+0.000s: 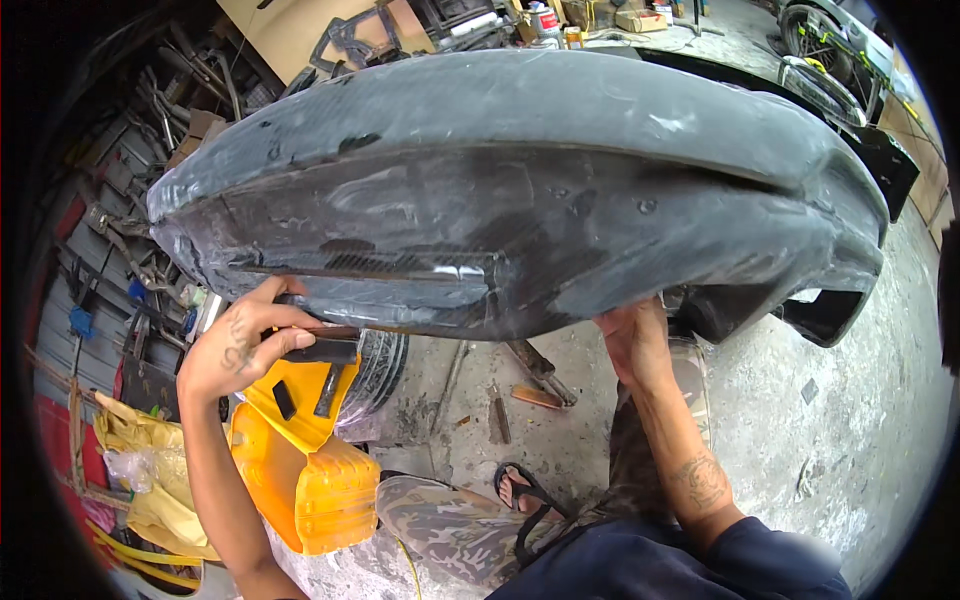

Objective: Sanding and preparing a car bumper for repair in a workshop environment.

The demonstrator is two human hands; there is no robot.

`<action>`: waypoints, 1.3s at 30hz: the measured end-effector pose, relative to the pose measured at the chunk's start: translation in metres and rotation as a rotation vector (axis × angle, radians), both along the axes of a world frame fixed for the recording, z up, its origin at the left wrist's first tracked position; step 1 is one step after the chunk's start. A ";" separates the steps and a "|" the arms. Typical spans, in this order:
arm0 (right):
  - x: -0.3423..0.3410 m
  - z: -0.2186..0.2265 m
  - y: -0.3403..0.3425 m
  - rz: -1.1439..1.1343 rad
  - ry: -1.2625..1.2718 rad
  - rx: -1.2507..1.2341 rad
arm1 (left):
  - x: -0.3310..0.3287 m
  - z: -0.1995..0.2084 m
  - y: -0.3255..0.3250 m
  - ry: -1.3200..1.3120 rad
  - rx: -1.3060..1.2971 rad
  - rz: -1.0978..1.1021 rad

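Observation:
A large grey car bumper (pixel 560 230) spans the view in front of me, its surface smeared with pale dust and dark damp-looking patches. At its lower left edge, my left hand (pixel 250 335) grips a dark, flat sanding block (pixel 325 347) with a reddish-brown upper edge. The thumb lies along the block, while the index finger reaches up against the bumper. My right hand (pixel 638 340) is closed round the bumper's lower edge, right of the middle; its fingertips are hidden behind the edge.
Below my left hand stands a yellow plastic container (pixel 335 495), with a black piece (pixel 285 400) on its upper part. Tools and scraps, including a wooden piece (pixel 537 397), lie on the concrete floor. Metal parts (pixel 150 230) crowd the left; a wheel (pixel 815 40) is far right.

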State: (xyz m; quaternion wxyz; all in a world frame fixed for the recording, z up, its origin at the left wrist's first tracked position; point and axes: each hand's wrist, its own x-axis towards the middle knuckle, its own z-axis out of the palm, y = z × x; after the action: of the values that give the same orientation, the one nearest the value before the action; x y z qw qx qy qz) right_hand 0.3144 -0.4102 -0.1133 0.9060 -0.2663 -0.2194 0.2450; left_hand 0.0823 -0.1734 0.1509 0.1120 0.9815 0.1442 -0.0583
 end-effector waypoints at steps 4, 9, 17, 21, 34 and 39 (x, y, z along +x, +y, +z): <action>-0.002 -0.012 -0.004 -0.019 0.044 -0.009 | -0.004 -0.012 -0.009 -0.027 0.096 -0.016; 0.004 -0.027 0.000 -0.031 -0.015 0.023 | -0.015 -0.026 -0.020 -0.119 0.060 0.019; 0.005 -0.036 -0.007 -0.037 0.068 0.055 | -0.078 -0.109 -0.043 -0.682 0.056 0.267; 0.015 -0.057 -0.015 0.008 0.030 0.012 | -0.080 -0.188 -0.067 -0.747 -0.145 0.473; 0.006 -0.025 -0.007 -0.170 0.081 -0.112 | -0.079 -0.278 -0.120 -0.863 -1.050 0.877; 0.003 -0.028 -0.018 -0.174 0.013 -0.135 | -0.105 -0.282 -0.121 -0.886 -0.623 1.095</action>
State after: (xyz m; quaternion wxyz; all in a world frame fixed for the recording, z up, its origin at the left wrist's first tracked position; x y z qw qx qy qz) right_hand 0.3177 -0.4285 -0.1415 0.9054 -0.3432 -0.1723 0.1812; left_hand -0.0231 -0.2941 -0.1311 0.4432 0.6250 0.5281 0.3661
